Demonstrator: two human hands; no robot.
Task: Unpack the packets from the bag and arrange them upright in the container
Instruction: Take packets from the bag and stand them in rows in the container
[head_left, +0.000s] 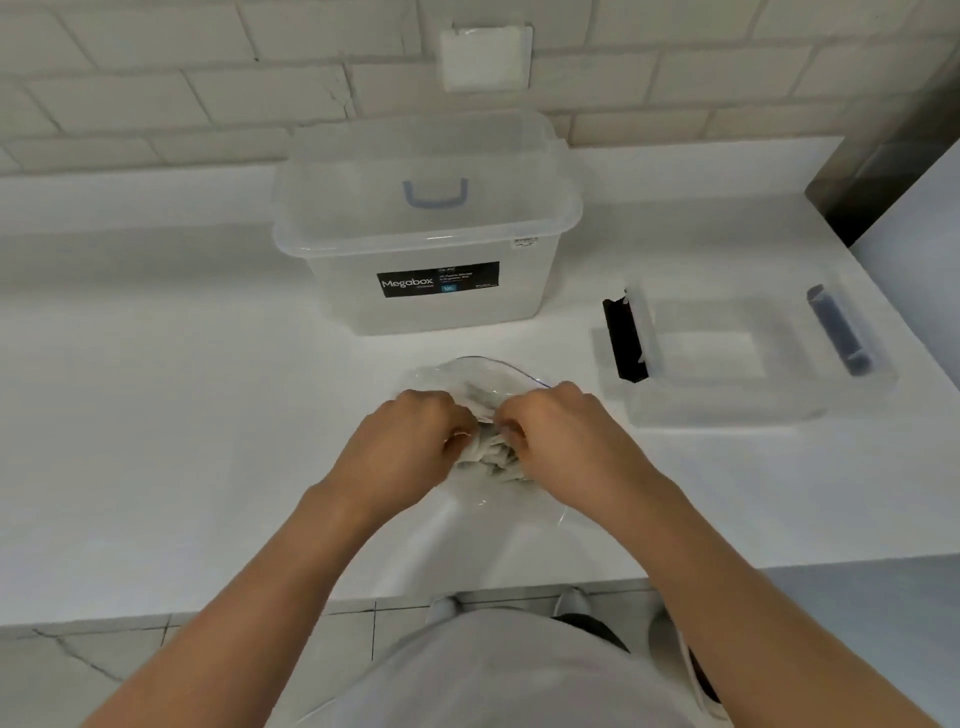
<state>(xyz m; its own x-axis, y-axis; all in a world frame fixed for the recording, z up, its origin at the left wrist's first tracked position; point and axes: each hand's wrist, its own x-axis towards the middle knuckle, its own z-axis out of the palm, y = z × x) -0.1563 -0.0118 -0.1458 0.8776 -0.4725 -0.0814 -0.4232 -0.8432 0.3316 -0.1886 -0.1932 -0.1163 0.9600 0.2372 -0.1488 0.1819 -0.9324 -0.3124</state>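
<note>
A clear plastic bag (470, 376) lies on the white counter in front of me, with pale packets (491, 457) bunched inside it. My left hand (410, 441) and my right hand (561, 431) are both closed on the bag's gathered plastic, side by side and almost touching. Behind the bag stands a tall clear storage box (426, 291) with a black "Megabox" label, its lid with a blue handle (435, 195) resting on top. A low clear container (748, 358) sits to the right, open.
The white counter (156, 415) runs left and right, its front edge near my body. A white tiled wall (208, 93) with a switch plate stands behind. A dark panel (883, 156) rises at the far right. Grey floor tiles show below.
</note>
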